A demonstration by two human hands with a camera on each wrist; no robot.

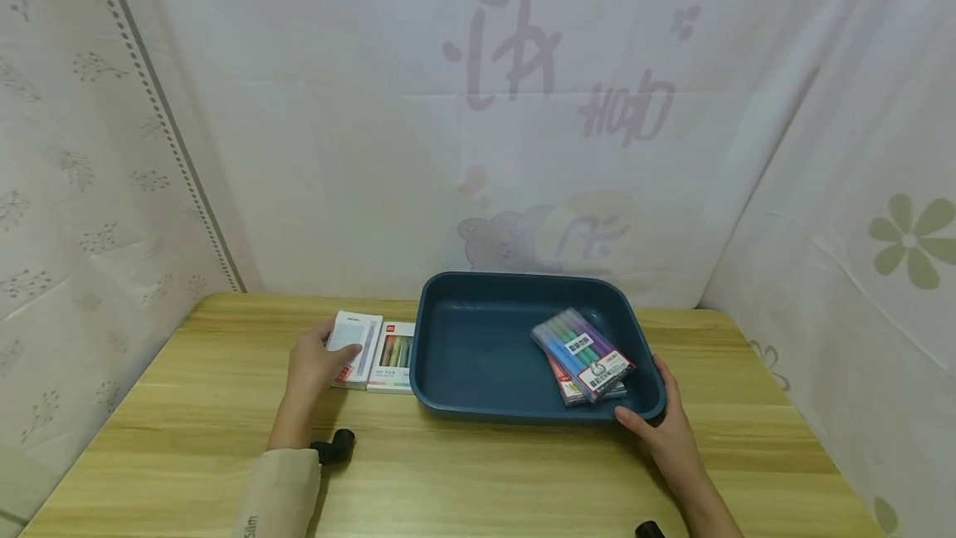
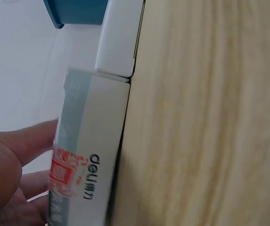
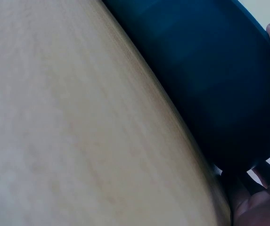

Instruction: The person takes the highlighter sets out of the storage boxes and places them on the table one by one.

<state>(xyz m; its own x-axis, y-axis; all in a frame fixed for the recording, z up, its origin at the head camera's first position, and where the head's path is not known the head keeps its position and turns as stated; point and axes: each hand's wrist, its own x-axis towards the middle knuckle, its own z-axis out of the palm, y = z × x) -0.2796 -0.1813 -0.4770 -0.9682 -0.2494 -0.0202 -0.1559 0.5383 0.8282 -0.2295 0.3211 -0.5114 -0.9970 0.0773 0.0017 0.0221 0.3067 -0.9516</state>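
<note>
A dark blue tray (image 1: 463,405) sits mid-table and holds two packs of coloured pens (image 1: 582,353), one lying on the other. My right hand (image 1: 657,422) grips the tray's near right corner, thumb on the front rim; the tray wall (image 3: 210,80) fills the right wrist view. Left of the tray lie two white boxes side by side. My left hand (image 1: 317,359) grips the left white box (image 1: 356,347), fingers curled over its far edge; the same white box (image 2: 85,155) shows red print in the left wrist view. The second box (image 1: 394,355) pictures coloured pens.
The wooden table (image 1: 187,438) is ringed by white printed curtains on three sides. A small black object (image 1: 334,445) lies by my left sleeve, and another black object (image 1: 648,530) pokes in at the bottom edge.
</note>
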